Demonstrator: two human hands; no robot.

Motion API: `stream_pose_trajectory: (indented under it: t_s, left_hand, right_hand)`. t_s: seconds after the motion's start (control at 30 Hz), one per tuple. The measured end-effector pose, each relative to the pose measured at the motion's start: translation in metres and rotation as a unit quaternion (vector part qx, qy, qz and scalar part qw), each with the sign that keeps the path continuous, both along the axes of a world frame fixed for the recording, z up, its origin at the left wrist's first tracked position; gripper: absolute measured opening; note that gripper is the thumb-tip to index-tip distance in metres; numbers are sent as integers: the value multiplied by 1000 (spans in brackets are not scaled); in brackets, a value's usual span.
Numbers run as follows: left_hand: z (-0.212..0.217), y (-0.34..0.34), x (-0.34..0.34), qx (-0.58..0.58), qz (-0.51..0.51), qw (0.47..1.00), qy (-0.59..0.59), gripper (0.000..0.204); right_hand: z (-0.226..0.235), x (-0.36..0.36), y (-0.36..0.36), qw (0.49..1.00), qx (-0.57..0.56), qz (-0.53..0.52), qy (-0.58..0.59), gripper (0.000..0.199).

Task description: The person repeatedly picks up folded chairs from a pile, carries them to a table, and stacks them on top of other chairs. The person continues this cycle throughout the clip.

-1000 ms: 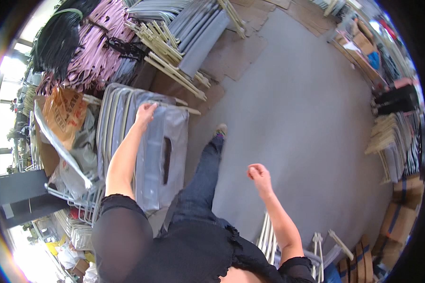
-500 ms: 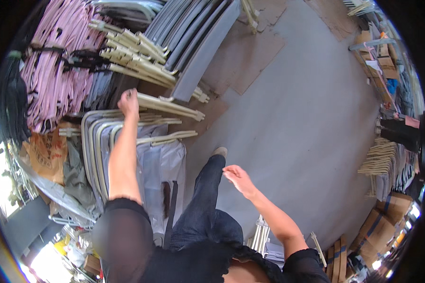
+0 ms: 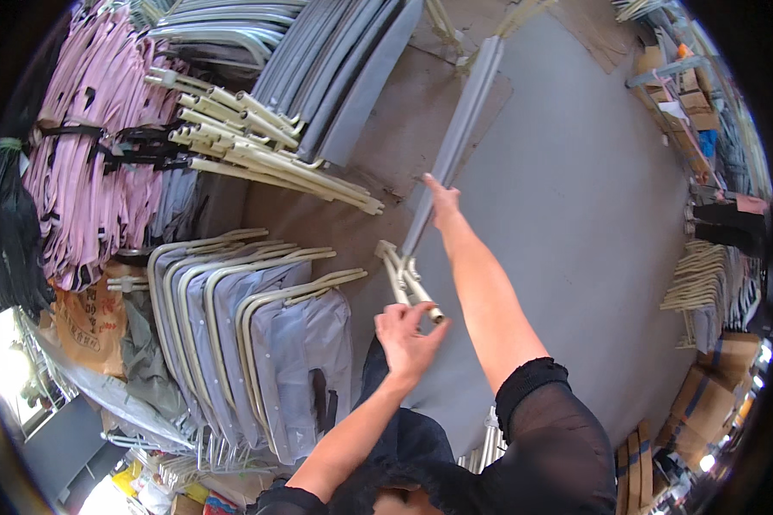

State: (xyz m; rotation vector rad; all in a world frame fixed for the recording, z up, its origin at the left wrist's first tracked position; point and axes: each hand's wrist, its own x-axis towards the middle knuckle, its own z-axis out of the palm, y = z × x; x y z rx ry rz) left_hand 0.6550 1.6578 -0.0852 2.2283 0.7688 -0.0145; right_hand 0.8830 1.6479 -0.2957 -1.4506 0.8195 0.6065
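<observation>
A long folded frame (image 3: 457, 142), grey fabric with cream metal tube legs, stands edge-on in front of me. My left hand (image 3: 406, 342) is closed around the cream tube ends (image 3: 401, 273) at its near end. Farther along, my right hand (image 3: 443, 204) grips the frame's right edge; some of its fingers are hidden. Left of my hands, several cream tube frames with grey fabric (image 3: 296, 343) lean together in a row. Beyond them is a stack of grey folded frames (image 3: 339, 81) with cream tube legs (image 3: 275, 159) sticking out.
Pink fabric strips (image 3: 103, 163) hang in a thick bundle at the left, beside black straps (image 3: 9, 210). An orange-brown sack (image 3: 90, 330) sits below them. Cardboard boxes (image 3: 691, 399) and more stacked tube frames (image 3: 691, 287) line the right side. Flat cardboard (image 3: 404, 120) lies on the grey floor (image 3: 575, 215).
One grey folded frame has come off the stack and now stands before me in both hands. My left hand has moved right and nearer; my right hand has reached forward.
</observation>
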Motion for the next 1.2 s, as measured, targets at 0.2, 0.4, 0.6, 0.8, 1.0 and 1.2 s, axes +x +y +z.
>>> stream_pose_trajectory:
  t_s: [0.2,0.4,0.6,0.8,1.0,1.2]
  left_hand:
    - [29,-44,-50,-281,-185,939,-69,55]
    - [-29,-46,-177,-590,462,497,437,79]
    - [4,-85,-232,-595,516,569,236,48]
    - [23,-102,-230,-589,288,738,160,47]
    - [119,-177,-196,-618,-45,782,70,51]
    - [255,-300,-166,-526,-326,785,-19,48]
  right_hand:
    - [28,-73,-43,983,-180,9,-21,52]
    - [132,-201,-202,994,-97,-44,22,40]
    - [219,-343,-260,966,-115,-215,-83,47]
    - [308,-461,-278,864,-142,-452,-171,40]
    - [481,-630,-383,814,43,-371,-445,57]
    - [635,-810,-461,466,-23,-728,-502,50]
